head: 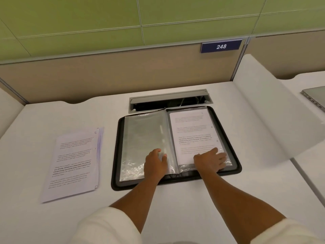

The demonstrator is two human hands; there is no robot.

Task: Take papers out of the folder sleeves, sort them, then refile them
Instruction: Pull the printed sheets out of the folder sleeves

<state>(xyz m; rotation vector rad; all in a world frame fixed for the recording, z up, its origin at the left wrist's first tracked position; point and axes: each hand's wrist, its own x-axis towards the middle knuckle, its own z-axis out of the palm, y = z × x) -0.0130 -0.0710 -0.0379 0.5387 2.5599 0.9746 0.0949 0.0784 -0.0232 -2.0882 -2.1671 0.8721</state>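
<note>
A black folder (116, 155) lies open on the white desk, its clear plastic sleeves spread to both sides. The left sleeve (140, 134) looks empty. A printed sheet (191, 131) shows on the right side, in or on the right sleeve. My left hand (155, 163) rests flat on the lower part of the left sleeve near the spine, fingers fairly straight. My right hand (211, 160) presses flat on the bottom of the printed sheet. A stack of printed papers (73, 164) sits on the desk to the left of the folder.
Behind the folder is an open cable hatch (168, 101) in the desk (193, 208). A beige partition (105, 76) with a "248" sign (221, 46) closes the back. A white divider (267, 120) stands on the right, with a laptop edge (314, 97) beyond it.
</note>
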